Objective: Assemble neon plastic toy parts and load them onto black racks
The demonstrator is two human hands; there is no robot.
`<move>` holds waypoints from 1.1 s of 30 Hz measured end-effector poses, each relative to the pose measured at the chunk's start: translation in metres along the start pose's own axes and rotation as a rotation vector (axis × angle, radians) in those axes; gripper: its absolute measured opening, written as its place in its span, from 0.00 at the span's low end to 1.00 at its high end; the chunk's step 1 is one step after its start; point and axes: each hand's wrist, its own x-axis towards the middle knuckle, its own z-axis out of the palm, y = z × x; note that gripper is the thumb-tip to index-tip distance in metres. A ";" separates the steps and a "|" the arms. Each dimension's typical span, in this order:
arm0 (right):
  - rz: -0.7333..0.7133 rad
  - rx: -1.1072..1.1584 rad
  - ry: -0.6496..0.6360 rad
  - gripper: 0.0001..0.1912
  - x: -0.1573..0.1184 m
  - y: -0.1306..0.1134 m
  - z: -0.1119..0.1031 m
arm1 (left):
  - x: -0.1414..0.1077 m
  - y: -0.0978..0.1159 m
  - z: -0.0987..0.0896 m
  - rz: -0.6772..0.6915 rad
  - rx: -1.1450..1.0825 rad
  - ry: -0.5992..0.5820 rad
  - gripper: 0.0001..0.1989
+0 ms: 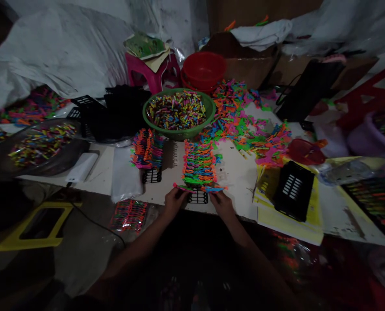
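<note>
At the table's front edge, my left hand (pixel 174 201) pinches a pink and green plastic piece (pixel 183 188). My right hand (pixel 222 204) pinches a blue and orange piece (pixel 214 188) by its end. Between the hands lies the uncovered front part of a black grid rack (pixel 198 196). Rows of colourful plastic pieces (pixel 198 162) fill the rack behind it. To the left is a second rack (pixel 152 176), with more pieces (pixel 147 149) standing on its back part. The small shapes are too dim to make out exactly.
Behind the racks sits a green basin (pixel 179 131) of small colourful parts, beside a loose colourful heap (pixel 234 116). Black trays (pixel 294 190) lie on yellow sheets (pixel 263 216) at right. Clear bags (pixel 125 172) and a white device (pixel 82 167) are at left.
</note>
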 end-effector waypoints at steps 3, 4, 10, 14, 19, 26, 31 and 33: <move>-0.034 -0.032 -0.037 0.12 0.005 -0.002 -0.001 | 0.000 0.002 -0.001 -0.004 0.010 0.004 0.07; -0.044 -0.042 -0.046 0.12 0.007 -0.002 -0.001 | 0.000 0.003 -0.001 -0.005 0.010 0.003 0.07; -0.067 -0.112 -0.036 0.13 0.009 -0.004 0.001 | 0.004 0.012 -0.002 0.015 0.004 -0.014 0.09; -0.046 -0.183 -0.033 0.13 0.008 -0.006 0.002 | 0.006 0.012 -0.003 -0.026 0.027 0.029 0.10; -0.005 -0.257 0.005 0.14 0.006 -0.012 0.006 | 0.005 0.013 -0.004 -0.028 0.031 0.002 0.08; 0.034 -0.208 0.046 0.14 0.008 -0.013 0.011 | 0.007 0.022 0.000 0.003 -0.006 -0.015 0.07; 0.102 -0.202 0.025 0.13 0.012 -0.010 0.012 | 0.007 0.023 0.003 -0.015 -0.008 0.008 0.10; 0.116 -0.210 0.022 0.13 0.013 -0.010 0.013 | 0.007 0.023 0.004 -0.015 0.016 0.015 0.09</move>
